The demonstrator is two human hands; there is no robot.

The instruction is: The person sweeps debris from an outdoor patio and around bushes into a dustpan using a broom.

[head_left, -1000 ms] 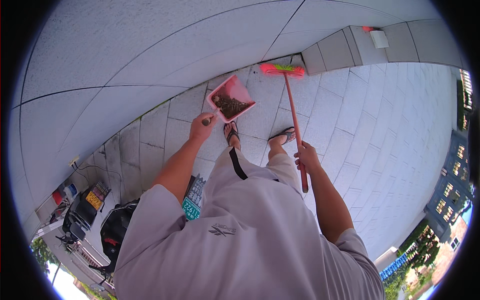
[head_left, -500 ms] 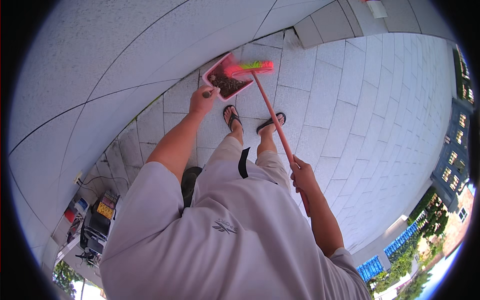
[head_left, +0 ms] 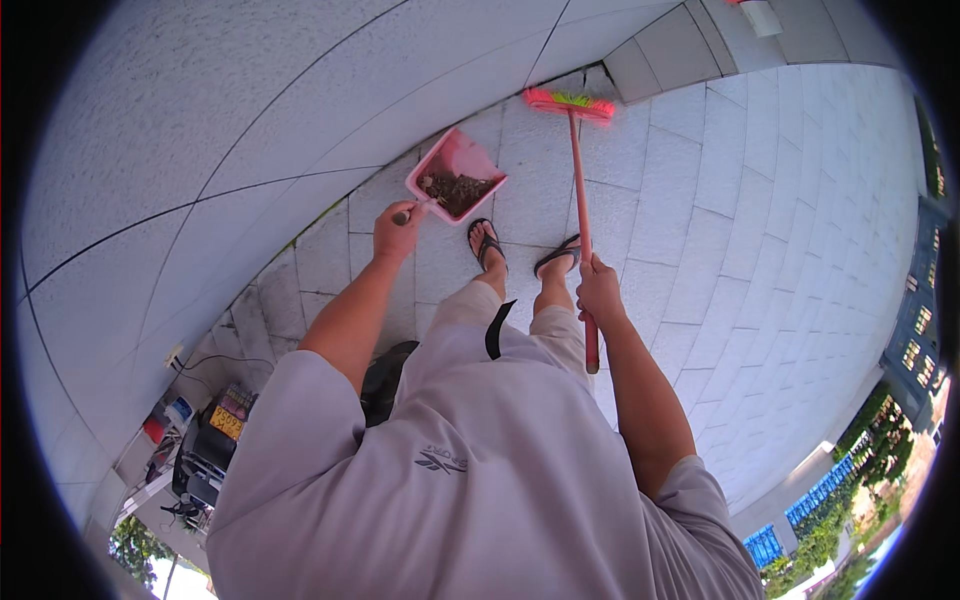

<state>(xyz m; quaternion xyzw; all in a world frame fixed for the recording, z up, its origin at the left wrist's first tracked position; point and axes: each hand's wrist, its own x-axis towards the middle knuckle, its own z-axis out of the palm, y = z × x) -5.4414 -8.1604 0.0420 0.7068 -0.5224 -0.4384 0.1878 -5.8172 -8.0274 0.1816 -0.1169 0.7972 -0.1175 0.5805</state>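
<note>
My left hand (head_left: 396,230) is closed round the handle of a pink dustpan (head_left: 452,165), which lies near the foot of the wall. Dark debris (head_left: 458,192), perhaps soil and dry leaves, is heaped in the pan's near part. In my right hand (head_left: 599,287) is the reddish stick of a broom (head_left: 580,180). Its pink and yellow-green bristle head (head_left: 568,103) touches the paving by the far wall corner, beyond and to the right of the dustpan. The broom's lower tip and the floor contact are slightly blurred.
A pale tiled wall (head_left: 230,120) rises along the left, meeting another wall (head_left: 670,50) at the back. Grey paving (head_left: 690,210) stretches to the right. Behind me at lower left stands a parked scooter (head_left: 205,450) with a cable near it. My sandalled feet (head_left: 485,245) are close to the dustpan.
The broom head has moved away from the dustpan, forward and right toward the corner. My right hand has moved forward with the stick. The dustpan remains in my left hand.
</note>
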